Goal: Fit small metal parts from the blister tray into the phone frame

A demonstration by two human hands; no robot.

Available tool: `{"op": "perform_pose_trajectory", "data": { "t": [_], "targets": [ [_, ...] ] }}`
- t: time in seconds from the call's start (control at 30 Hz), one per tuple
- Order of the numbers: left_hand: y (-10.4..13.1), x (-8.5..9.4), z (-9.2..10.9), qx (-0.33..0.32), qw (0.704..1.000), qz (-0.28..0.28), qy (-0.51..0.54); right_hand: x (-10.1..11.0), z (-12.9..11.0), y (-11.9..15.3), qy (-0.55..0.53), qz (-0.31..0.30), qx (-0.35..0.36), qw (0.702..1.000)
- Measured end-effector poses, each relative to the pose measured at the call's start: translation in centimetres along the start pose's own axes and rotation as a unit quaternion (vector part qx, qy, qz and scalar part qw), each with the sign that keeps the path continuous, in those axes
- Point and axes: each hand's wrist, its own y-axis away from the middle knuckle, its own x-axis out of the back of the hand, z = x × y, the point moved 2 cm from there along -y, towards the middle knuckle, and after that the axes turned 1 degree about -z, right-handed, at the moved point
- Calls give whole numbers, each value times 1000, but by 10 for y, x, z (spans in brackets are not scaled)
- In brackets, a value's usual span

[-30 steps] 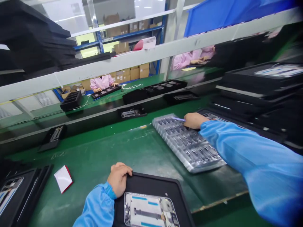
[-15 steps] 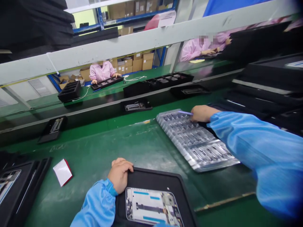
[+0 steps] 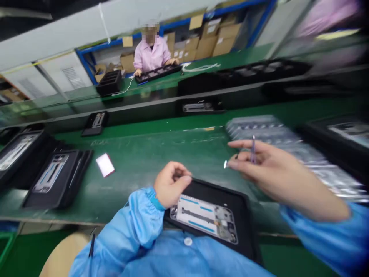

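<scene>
Between the fingers of my right hand (image 3: 259,165) is a thin purple tool (image 3: 253,151), and a small white and dark part (image 3: 226,164) shows at the fingertips. My left hand (image 3: 172,184) is curled at the upper left edge of a black tray (image 3: 245,215), thumb and fingertips close together; whatever lies between them is too small to name. In that tray lies a phone frame (image 3: 206,217) with blue strips and a dark flex cable. A clear plastic blister tray (image 3: 268,129) of small parts sits behind my right hand, blurred.
Stacked black trays with phone frames (image 3: 52,175) stand at the left, and another black tray (image 3: 346,134) at the right. A white and red card (image 3: 105,165) lies on the green table (image 3: 138,154). Across the bench a person in pink (image 3: 152,54) handles a black tray.
My right hand has moved from the blister tray toward the black tray, now with a small part at its fingertips. My left fingers have curled near the tray's edge. The view has shifted.
</scene>
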Motion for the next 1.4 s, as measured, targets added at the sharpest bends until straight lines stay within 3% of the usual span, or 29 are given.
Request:
{"op": "perform_pose_trajectory", "data": {
  "t": [0.07, 0.13, 0.27, 0.37, 0.47, 0.53, 0.63, 0.77, 0.87, 0.93, 1.0, 1.13, 1.2, 1.3, 1.4],
  "targets": [
    [12, -8, 2, 36, 994, -31, 102, -49, -13, 42, -71, -67, -40, 994],
    [26, -11, 1, 82, 985, -45, 144, -83, -16, 75, -101, -92, -61, 989],
    [56, -8, -9, 157, 970, -53, 176, -110, 5, 119, -62, -73, -11, 995],
    [77, -8, -14, 183, 959, -61, 206, -102, 28, 143, 39, -61, 131, 989],
    [93, -12, -15, 213, 948, -105, 214, -82, 40, 159, 137, -96, 310, 936],
    [100, -15, -14, 239, 938, -136, 212, -68, 43, 163, 172, -161, 358, 903],
    [102, -18, -11, 245, 939, -144, 196, -56, 39, 167, 186, -240, 384, 872],
    [97, -27, -1, 213, 947, -164, 178, -48, 32, 167, 193, -206, 379, 881],
    [86, -24, 9, 152, 975, -141, 83, -45, 31, 155, 199, -218, 411, 863],
    [75, -10, 15, 63, 993, -89, -43, -43, 33, 139, 218, -206, 415, 859],
    [63, 12, 17, -29, 987, -23, -157, -44, 39, 121, 250, -174, 383, 872],
    [47, 52, 3, -93, 960, 74, -253, -55, 58, 102, 316, -173, 377, 853],
    [45, 56, -5, -117, 954, 53, -272, -61, 68, 101, 345, -184, 379, 839],
    [50, 46, -13, -145, 946, -49, -287, -66, 78, 103, 374, -190, 361, 833],
    [57, 36, -20, -108, 935, -143, -307, -67, 80, 105, 375, -184, 367, 831]
  ]
}}
